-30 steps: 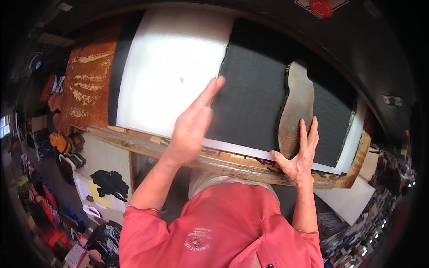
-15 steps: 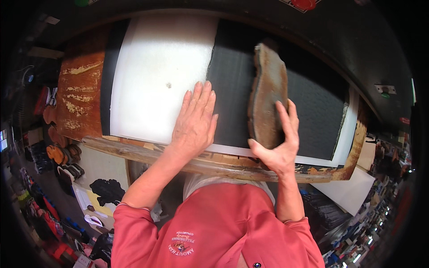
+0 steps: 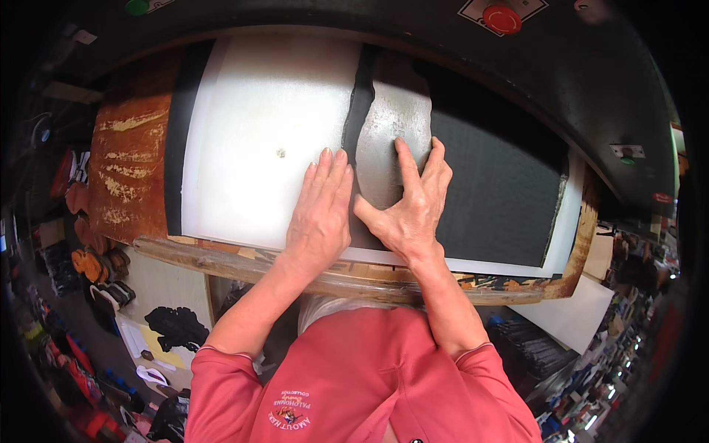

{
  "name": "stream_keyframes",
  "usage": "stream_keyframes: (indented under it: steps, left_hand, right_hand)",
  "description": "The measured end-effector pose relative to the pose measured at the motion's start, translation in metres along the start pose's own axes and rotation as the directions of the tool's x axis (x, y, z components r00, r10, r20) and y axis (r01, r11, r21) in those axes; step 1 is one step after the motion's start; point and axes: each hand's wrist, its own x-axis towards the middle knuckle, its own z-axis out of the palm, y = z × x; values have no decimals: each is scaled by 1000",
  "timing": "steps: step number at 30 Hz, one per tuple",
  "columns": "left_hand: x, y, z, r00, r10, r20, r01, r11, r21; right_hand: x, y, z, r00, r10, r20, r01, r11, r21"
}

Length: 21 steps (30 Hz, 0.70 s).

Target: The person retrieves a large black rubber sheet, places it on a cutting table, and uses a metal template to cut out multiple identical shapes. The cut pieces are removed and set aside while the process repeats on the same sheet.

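A sole-shaped metal cutting die [image 3: 382, 111] lies on the black sheet [image 3: 491, 173], close to that sheet's ragged left edge. My right hand [image 3: 413, 203] spans the die's near end, thumb at its left side and fingers over its face and right side, gripping it. On the white board [image 3: 251, 111], my left hand [image 3: 320, 210] rests flat with fingers stretched out together, holding nothing. Its fingertips are just left of the black sheet's edge. The die's cutting edge underneath is hidden.
A worn wooden table edge [image 3: 340, 283] runs in front of me. Beyond the boards is a dark machine body with a red push button [image 3: 502, 19] and a green one [image 3: 628, 160]. Several shoe-like pieces [image 3: 100, 266] and a black scrap [image 3: 177, 328] sit lower left.
My right hand has carried the die leftward, from a tilted pose to lying with its silvery face up. My left hand has stayed nearly in place.
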Motion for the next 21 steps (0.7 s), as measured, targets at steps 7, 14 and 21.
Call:
stream_keyframes:
  steps: [7,14,21]
  left_hand:
    - [-2,-1,4,1000,15,-3,-15,1000,13]
    - [0,-2,4,999,-42,33,40,998,52]
    - [-68,48,-6,984,99,-149,-141,942,-303]
  right_hand:
    - [-1,1,1,999,-28,32,27,1000,5]
    - [1,8,2,995,-102,19,102,995,19]
    - [-8,73,-75,977,-66,-202,129,940,317]
